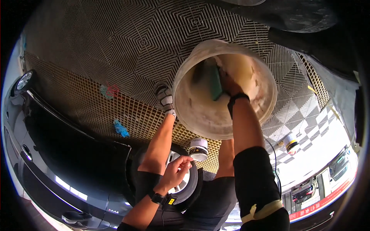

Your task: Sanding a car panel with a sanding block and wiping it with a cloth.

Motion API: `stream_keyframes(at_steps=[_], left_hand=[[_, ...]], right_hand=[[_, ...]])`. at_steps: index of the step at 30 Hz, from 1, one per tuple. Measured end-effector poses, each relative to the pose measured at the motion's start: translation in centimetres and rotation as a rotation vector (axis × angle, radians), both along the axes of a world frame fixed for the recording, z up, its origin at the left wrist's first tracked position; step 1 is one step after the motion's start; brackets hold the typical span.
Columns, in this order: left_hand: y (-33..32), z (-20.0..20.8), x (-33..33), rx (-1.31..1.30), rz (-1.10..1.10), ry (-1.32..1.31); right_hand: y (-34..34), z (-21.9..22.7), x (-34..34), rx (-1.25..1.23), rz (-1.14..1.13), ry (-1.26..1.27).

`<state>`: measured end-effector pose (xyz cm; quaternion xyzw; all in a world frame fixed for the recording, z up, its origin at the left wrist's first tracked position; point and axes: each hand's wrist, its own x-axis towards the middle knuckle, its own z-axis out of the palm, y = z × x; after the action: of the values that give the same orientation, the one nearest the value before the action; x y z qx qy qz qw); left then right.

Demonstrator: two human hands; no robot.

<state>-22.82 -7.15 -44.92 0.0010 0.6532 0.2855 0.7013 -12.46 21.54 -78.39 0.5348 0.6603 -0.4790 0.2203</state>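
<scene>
A large whitish bucket (184,111) stands in front of me, with cloudy tan liquid and residue inside. My right hand (231,84) reaches down into it, closed on a flat green block (216,82) that is partly in the murky liquid. The lower fingers and the block's far side are hard to see. My left hand (177,173) hangs above my left thigh, away from the bucket. Its fingers are curled in loosely, and nothing shows in them. Just beyond its fingertips is a small white tub (199,149) with a black band.
A black car (69,127) fills the left side, and a wheel (189,184) stands behind my left hand. Crumpled blue material (120,128) and a red and green piece (110,91) lie on the floor grating (142,121). Another tub (291,143) stands to the right. Dark bodywork (312,50) overhangs upper right.
</scene>
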Motion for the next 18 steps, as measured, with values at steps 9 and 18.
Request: stream_keyframes(at_steps=[9, 18], left_hand=[[2.0, 2.2, -1.0, -0.013, -0.042, 0.027], [2.9, 1.9, 1.0, 0.023, 0.028, -0.027]], right_hand=[[-2.1, 7.5, -2.8, -0.556, -0.724, 0.477], [3.2, 16.6, -3.5, 0.529, 0.038, 0.172]])
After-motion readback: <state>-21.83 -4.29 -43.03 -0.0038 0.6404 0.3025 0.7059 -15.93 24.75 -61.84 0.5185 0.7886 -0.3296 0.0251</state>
